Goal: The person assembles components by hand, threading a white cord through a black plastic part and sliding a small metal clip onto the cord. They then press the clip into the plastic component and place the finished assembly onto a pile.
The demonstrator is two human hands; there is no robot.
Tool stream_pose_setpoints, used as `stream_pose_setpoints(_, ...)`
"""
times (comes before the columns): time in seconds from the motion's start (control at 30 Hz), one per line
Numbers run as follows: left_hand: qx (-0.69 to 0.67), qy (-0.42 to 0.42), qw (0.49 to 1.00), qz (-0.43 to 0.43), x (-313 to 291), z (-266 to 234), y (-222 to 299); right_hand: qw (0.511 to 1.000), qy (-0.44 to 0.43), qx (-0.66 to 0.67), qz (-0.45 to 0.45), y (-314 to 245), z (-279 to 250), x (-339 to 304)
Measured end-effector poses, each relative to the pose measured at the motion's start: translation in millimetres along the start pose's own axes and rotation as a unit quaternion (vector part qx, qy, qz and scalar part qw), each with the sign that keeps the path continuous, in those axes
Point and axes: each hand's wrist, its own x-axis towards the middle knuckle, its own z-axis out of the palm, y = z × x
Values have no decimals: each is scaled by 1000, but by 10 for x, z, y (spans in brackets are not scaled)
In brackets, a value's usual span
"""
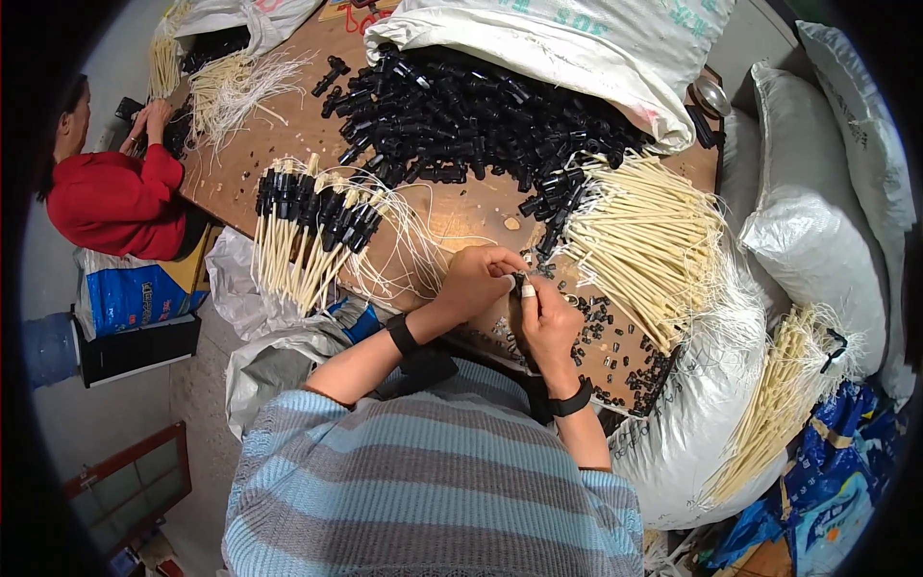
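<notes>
Here both hands point(514, 288) pinch a small black fitting point(520, 281), axis unclear.

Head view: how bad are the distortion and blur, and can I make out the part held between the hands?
Head view: strong fisheye, the wooden table edges bow and the corners go black. Lighting is even and soft, no harsh glare. The left hand and right hand are fairly sharp, but the small black part pinched between them is too tiny and covered to read in detail.
</notes>
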Motion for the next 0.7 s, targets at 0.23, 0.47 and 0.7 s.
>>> stream_pose_setpoints(0.23, 117, 81, 979, 148, -26, 32, 118, 999, -34, 20, -4, -23, -70, -4)
stream_pose_setpoints(0.47, 230, 152, 921, 274, 27, 9, 132, 974, -159, 146, 68, 78, -218, 22)
stream_pose_setpoints(0.7, 228, 100, 940, 232, 41, 27, 220, 955, -177, 235, 14, 115, -322, 130)
